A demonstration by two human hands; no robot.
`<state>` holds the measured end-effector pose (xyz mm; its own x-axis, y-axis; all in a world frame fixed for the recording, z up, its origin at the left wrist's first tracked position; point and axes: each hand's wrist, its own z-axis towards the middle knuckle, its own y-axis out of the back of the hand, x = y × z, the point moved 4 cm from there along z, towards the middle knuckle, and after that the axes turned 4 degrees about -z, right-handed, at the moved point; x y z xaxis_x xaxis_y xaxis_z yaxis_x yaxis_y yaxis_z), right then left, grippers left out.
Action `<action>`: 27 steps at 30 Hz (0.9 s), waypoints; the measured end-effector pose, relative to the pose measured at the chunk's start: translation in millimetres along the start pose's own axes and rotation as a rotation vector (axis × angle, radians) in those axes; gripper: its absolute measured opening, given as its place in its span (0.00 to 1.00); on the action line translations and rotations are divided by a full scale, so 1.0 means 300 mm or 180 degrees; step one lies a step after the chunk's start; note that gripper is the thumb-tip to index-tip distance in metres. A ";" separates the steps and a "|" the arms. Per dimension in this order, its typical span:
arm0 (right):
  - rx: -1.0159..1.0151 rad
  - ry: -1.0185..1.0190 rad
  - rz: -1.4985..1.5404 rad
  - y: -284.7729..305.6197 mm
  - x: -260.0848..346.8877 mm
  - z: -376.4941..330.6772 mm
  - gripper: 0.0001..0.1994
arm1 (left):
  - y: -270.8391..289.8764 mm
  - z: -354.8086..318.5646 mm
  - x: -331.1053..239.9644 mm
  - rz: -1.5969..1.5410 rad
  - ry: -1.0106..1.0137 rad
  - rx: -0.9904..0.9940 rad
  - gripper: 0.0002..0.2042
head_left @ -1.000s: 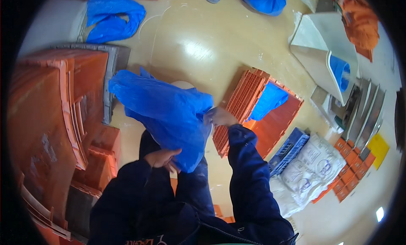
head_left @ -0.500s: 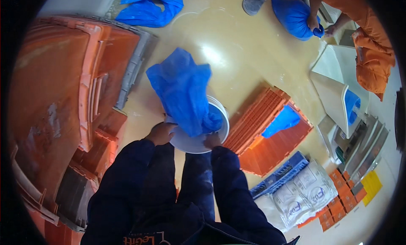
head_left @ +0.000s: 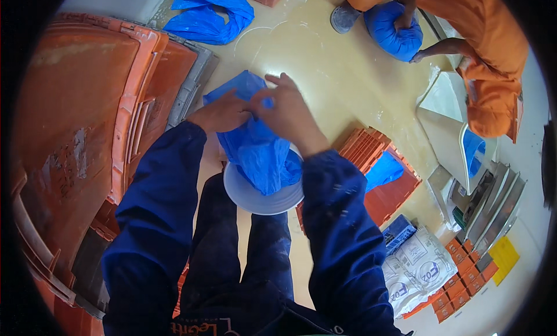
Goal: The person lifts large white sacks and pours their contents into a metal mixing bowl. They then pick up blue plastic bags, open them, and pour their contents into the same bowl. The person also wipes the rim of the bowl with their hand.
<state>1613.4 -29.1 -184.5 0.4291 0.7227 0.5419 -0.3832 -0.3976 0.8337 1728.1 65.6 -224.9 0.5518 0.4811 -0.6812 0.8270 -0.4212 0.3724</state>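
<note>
A blue plastic bag [head_left: 246, 153] stands up out of a white bucket [head_left: 264, 203], its lower part bunched inside the rim. My left hand [head_left: 223, 114] is at the upper part of the bag, its fingers closed on the plastic. Right beside it, my right hand [head_left: 290, 116] pinches the bag between thumb and forefinger, with other fingers stretched away. The two hands nearly meet, and they hide the pinched spot in part. The bucket sits in front of my legs.
Orange crates [head_left: 87, 104] are stacked at the left. An orange crate [head_left: 394, 191] with blue plastic inside stands at the right, near white printed sacks [head_left: 420, 269]. At the upper right a person in orange handles a filled blue bag [head_left: 397, 37]. Blue plastic [head_left: 212, 17] lies far left.
Both my hands have risen from the bucket's rim to the upper part of the blue bag and come together there. The other person's blue bag has shifted slightly left.
</note>
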 end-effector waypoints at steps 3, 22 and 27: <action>0.1990 -0.0426 -0.1168 -0.081 -0.003 -0.006 0.11 | -0.111 -0.010 0.170 0.0510 0.0047 0.0446 0.16; 0.3607 -0.1569 -0.1037 -0.478 -0.612 -1.073 0.20 | -0.709 -0.067 0.686 -0.0242 -0.0238 0.0111 0.25; 0.3160 -0.2244 -0.0606 -0.365 -0.464 -1.156 0.18 | -0.843 -0.304 0.602 -0.0482 0.1119 0.0172 0.35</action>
<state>1311.9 110.0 -388.2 0.8756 0.4754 0.0851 0.3893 -0.7991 0.4581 1628.4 329.2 -384.7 0.4349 0.7713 -0.4647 0.9002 -0.3606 0.2440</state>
